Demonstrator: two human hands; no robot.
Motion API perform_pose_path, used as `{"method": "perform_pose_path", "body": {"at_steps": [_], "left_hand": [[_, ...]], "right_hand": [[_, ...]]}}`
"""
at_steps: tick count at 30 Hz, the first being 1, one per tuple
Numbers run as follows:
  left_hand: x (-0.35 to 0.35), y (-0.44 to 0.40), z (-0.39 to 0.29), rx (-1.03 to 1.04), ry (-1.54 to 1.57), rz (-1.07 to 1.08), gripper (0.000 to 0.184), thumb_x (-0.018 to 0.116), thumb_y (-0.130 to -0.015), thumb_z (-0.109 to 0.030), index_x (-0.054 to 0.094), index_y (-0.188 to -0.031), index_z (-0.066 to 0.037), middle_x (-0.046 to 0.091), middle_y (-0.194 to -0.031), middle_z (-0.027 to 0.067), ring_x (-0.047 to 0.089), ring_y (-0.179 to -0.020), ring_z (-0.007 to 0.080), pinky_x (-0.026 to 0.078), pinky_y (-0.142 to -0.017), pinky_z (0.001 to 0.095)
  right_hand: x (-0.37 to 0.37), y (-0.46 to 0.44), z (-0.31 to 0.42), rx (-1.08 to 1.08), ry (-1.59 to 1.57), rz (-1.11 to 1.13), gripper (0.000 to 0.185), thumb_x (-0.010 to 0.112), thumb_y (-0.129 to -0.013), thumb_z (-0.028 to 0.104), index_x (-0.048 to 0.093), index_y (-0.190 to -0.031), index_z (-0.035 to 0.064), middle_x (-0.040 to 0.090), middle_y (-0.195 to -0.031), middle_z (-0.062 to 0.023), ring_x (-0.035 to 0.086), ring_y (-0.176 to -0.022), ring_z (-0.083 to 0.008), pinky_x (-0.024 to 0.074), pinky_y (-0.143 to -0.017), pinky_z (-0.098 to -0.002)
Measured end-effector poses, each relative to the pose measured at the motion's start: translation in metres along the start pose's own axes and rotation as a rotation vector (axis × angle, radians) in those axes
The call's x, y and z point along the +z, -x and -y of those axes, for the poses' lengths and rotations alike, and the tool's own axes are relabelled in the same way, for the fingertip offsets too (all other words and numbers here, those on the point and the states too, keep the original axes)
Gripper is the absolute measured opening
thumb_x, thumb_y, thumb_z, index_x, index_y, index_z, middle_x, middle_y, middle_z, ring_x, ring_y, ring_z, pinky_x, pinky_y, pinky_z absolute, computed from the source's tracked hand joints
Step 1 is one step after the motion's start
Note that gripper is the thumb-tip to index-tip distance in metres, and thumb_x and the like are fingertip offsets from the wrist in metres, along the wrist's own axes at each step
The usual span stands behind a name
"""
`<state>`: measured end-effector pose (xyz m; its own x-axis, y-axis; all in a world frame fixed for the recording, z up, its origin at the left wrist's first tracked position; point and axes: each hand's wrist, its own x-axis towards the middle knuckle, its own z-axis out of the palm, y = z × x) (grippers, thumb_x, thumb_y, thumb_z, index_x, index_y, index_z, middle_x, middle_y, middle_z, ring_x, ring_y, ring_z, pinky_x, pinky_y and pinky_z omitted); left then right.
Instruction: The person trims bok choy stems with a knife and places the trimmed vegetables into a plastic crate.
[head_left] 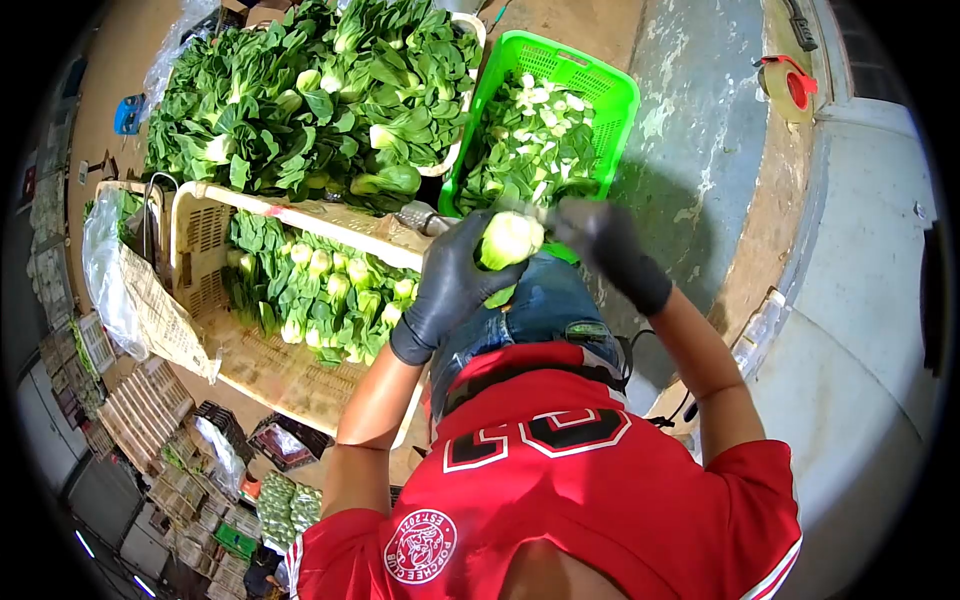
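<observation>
My left hand [447, 283], in a black glove, is closed around a head of bok choy [512, 240], its pale cut base turned up and to the right. Close by on the right is my black-gloved right hand [608, 242], smeared by motion, fingers curled. A thin greyish thing blurs between it and the bok choy; its kind cannot be made out. Just beyond both hands stands a bright green basket [622, 110] with loose leaves and pale trimmings [540, 130]. To the left, a cream crate [330, 226] holds bok choy heads [330, 280] laid in rows.
A large heap of leafy bok choy [290, 110] fills a pale crate [468, 80] at the upper left. Clear plastic [108, 280] hangs over a container at far left. A red tape dispenser [798, 88] lies at upper right. A worn grey surface [690, 130] runs along the basket's right.
</observation>
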<state>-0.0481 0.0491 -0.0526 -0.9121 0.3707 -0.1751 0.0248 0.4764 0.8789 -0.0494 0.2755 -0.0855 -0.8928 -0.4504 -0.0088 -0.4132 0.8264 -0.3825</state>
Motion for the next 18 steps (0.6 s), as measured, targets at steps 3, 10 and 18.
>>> {"method": "perform_pose_path", "body": {"at_steps": [3, 10, 18], "left_hand": [[-0.008, 0.000, -0.026, -0.009, 0.139, -0.018, 0.052, 0.076, -0.066, -0.022, 0.054, -0.106, 0.002, 0.061, -0.096, 0.0165, 0.061, -0.088, 0.0253, 0.047, -0.080, 0.0331], [-0.007, -0.008, 0.012, -0.076, 0.627, 0.273, 0.045, 0.051, -0.090, -0.034, 0.048, -0.119, 0.001, 0.056, -0.112, 0.0102, 0.051, -0.104, 0.0165, 0.038, -0.093, 0.0298], [-0.023, 0.007, 0.058, -0.284, 0.858, 0.398, 0.045, 0.053, -0.089, -0.033, 0.052, -0.115, 0.003, 0.058, -0.109, 0.0095, 0.051, -0.100, 0.0137, 0.040, -0.089, 0.0279]], "right_hand": [[0.047, 0.014, -0.056, 0.250, -0.152, 0.113, 0.014, 0.057, -0.082, 0.022, 0.061, -0.081, 0.0076, 0.060, -0.070, -0.0112, 0.059, -0.058, -0.0303, 0.0464, -0.052, -0.0392], [-0.017, -0.034, 0.020, 0.085, -0.944, 0.197, 0.043, 0.068, -0.078, 0.025, 0.052, -0.110, -0.0008, 0.061, -0.096, -0.0133, 0.058, -0.085, -0.0192, 0.0458, -0.077, -0.0319], [0.016, -0.076, -0.029, 0.125, -1.111, 0.693, 0.025, 0.064, -0.078, 0.020, 0.059, -0.091, -0.0010, 0.060, -0.074, -0.0058, 0.056, -0.066, -0.0115, 0.0458, -0.064, -0.0267]]}}
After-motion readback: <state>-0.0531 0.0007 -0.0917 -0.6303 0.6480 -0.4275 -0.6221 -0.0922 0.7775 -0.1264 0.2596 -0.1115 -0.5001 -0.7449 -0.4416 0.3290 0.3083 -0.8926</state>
